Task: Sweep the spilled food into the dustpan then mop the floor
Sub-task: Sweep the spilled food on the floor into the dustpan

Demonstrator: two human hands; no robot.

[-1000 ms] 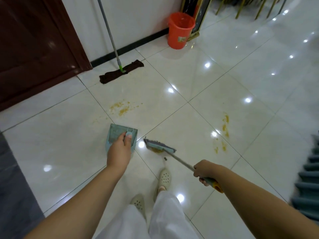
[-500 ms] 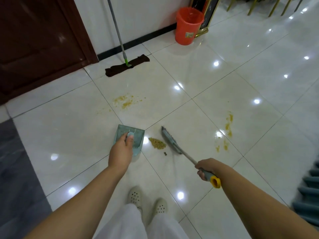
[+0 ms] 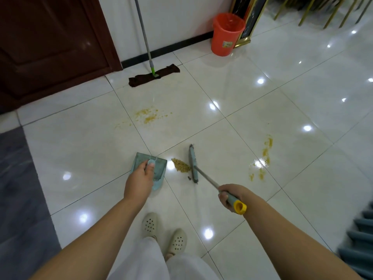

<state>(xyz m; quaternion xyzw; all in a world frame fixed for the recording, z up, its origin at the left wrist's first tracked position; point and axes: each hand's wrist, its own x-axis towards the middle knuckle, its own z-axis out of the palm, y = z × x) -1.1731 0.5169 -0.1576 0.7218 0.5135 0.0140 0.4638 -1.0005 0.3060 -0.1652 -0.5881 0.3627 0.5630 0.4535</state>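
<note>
Two hands work the floor [image 3: 252, 93]: the left hand [image 3: 139, 180] grips the dustpan [image 3: 141, 161] handle, the right hand [image 3: 230, 196] wraps the broom [image 3: 193, 163] handle. Between them lies a pile of crumbs [image 3: 180, 165], touching the broom head. At twelve o'clock, the mop [image 3: 154, 74].

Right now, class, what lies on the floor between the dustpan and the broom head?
A small pile of swept food lies between the dustpan and the broom head, against the broom, with bare tile on the dustpan side. The head view shows it.
</note>
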